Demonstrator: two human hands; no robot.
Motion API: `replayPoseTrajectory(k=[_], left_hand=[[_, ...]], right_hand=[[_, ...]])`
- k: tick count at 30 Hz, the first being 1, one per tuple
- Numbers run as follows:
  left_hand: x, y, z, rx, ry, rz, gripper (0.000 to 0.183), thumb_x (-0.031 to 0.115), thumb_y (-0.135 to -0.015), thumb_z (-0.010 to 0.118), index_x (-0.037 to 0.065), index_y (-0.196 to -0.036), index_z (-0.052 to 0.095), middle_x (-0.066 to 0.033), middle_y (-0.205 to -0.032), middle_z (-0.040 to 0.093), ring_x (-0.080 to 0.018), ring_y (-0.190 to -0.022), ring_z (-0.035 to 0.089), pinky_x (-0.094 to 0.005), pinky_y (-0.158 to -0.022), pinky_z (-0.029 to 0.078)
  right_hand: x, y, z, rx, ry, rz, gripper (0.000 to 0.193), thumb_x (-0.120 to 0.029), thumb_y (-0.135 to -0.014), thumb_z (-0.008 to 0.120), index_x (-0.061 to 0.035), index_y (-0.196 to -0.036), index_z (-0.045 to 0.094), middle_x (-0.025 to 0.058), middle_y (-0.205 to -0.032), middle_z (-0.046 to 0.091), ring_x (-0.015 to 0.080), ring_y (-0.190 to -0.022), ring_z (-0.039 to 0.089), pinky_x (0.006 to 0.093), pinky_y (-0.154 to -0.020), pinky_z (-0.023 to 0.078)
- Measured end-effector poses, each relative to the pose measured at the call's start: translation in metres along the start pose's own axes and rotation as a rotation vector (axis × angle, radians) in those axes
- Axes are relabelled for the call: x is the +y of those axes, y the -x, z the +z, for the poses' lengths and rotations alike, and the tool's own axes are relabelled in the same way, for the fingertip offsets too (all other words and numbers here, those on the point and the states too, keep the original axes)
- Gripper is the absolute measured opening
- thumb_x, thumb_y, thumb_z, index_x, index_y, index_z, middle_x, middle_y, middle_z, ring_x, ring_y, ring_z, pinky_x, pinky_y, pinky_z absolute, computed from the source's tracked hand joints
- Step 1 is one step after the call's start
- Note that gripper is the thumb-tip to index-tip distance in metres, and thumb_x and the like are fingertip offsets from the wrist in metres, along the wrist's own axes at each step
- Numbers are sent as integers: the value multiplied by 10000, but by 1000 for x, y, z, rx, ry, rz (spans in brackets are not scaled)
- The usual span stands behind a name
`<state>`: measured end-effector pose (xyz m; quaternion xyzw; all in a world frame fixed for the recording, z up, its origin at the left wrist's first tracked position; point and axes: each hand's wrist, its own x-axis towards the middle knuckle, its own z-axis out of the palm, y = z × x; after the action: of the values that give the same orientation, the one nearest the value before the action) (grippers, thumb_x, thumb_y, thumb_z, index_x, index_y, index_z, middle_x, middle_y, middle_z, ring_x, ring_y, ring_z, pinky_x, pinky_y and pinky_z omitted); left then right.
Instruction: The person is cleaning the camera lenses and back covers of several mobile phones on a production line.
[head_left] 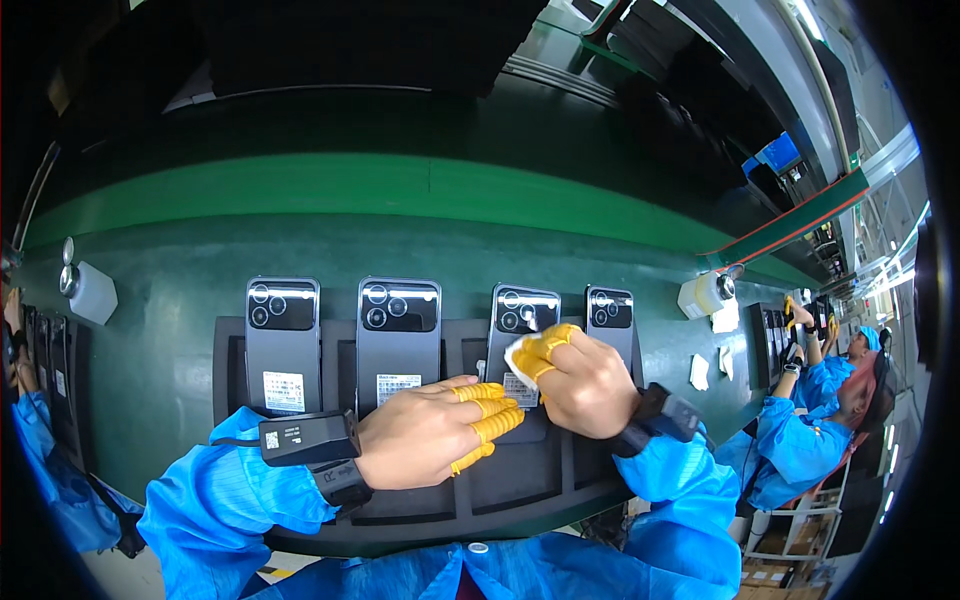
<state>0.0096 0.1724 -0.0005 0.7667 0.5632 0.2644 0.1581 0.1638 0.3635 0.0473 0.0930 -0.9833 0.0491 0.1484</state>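
Observation:
Several grey smartphones lie back-up in a row on a black foam tray point(400, 508), camera blocks at the far end. Between finger and thumb, my right hand point(590, 385) pinches a folded white wipe point(518, 362) over the back of the third phone point(522, 308) from the left. My left hand point(425, 437) lies palm down with outstretched fingers at that phone's near end. Yellow finger covers sit on fingers of both hands. The second phone point(399, 350) and the leftmost phone point(283, 345) carry white labels. My right hand partly hides the rightmost phone point(610, 308).
White bottles stand at the left point(93, 293) and right point(703, 295) of the green bench point(190, 260). Crumpled white wipes point(699, 372) lie right of the tray. Farther right, co-workers in blue point(795, 440) sit at the bench. A green ledge point(430, 180) runs behind.

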Motion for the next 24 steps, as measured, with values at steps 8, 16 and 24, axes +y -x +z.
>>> replayPoseTrajectory(k=[8, 16, 24], left_hand=[[2, -4, -2, 43, 17, 16, 441, 257, -949, 655, 113, -1363, 615, -85, -1259, 680, -242, -1210, 635, -403, -1125, 463], [3, -5, -5, 37, 45, -19, 449, 248, -951, 656, 115, -1377, 611, -87, -1249, 687, -235, -1226, 630, -405, -1125, 464], [3, -5, -3, 57, 45, 2, 447, 255, -951, 658, 127, -1378, 615, -79, -1262, 686, -228, -1219, 637, -401, -1115, 473]], right_hand=[[35, -27, 10, 47, 46, -144, 237, -80, -666, 712, -15, -892, 734, 101, -897, 652, 288, -868, 655, 397, -797, 574], [63, -4, -17, 143, 242, 105, 246, -40, -623, 712, -25, -865, 753, 104, -876, 687, 301, -815, 661, 401, -754, 577], [51, -18, 0, 9, 312, -33, 96, -121, -723, 690, -41, -774, 699, 80, -863, 627, 263, -911, 639, 362, -777, 558]])
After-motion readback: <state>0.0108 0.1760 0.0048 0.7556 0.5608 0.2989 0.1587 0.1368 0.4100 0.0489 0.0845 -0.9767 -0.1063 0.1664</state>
